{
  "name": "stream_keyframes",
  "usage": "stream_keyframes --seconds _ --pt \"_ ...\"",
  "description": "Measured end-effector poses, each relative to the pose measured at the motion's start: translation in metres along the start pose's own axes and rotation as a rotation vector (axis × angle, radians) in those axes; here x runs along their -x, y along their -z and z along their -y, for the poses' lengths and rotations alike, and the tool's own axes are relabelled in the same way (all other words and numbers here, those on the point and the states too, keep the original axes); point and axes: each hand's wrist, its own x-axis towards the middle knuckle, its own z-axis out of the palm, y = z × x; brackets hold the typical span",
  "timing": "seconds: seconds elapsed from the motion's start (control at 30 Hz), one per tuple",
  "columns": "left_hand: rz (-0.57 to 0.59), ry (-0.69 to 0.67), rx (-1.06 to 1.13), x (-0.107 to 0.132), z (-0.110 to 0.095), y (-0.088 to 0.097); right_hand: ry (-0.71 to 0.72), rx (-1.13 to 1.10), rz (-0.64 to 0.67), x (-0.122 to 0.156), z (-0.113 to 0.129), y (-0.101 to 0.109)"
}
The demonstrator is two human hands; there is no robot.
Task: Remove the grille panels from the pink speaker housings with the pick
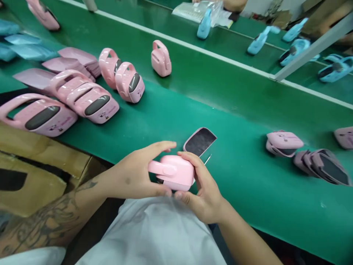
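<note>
Held close in front of me is a small pink plastic case with a loop handle (pixel 178 172); its kind I cannot make out. My left hand (pixel 135 171) is around the handle end, its thumb along the near edge and its index finger stretched out above the case. The fingers of my right hand (pixel 205 191) wrap the opposite end, thumb on the near side. Just beyond the case, a pink-rimmed panel with a dark inside (pixel 200 141) lies on the green table (pixel 237 176). A thin metal rod (pixel 207 159) shows beside my right hand.
Several pink handled cases (pixel 100 105) stand at left, near stacked pink panels (pixel 74 59) and blue panels (pixel 33 48). More pink panels (pixel 321 165) lie at right. Cardboard boxes (pixel 41 176) sit lower left. Blue handled pieces (pixel 257 42) stand across the white strip (pixel 187 42).
</note>
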Motion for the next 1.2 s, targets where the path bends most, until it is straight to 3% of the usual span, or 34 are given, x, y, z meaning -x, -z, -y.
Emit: stream_keyframes --seconds 0.2,0.4,0.6,0.8,0.87,1.0,1.2 --pt "0.035 0.041 0.063 0.008 0.009 -0.017 -0.041 0.047 0.123 -0.003 -0.006 -0.014" --pt "0.072 0.073 0.103 0.007 0.011 -0.017 -0.2 0.163 0.121 -0.012 0.018 -0.011" --pt "0.011 -0.046 0.089 0.003 0.02 -0.025 -0.39 0.194 0.173 -0.028 0.041 -0.004" --pt "-0.149 -0.522 -0.041 0.001 0.042 -0.034 -0.183 0.364 0.199 -0.023 0.039 -0.005" --pt "-0.18 -0.609 -0.092 -0.002 0.046 -0.034 -0.096 0.413 0.204 -0.019 0.035 -0.006" --pt "-0.184 -0.651 -0.146 -0.009 0.046 -0.033 -0.008 0.484 0.208 -0.014 0.031 -0.008" --pt "-0.143 -0.586 -0.112 -0.014 0.041 -0.03 -0.091 0.489 0.154 -0.017 0.039 -0.014"
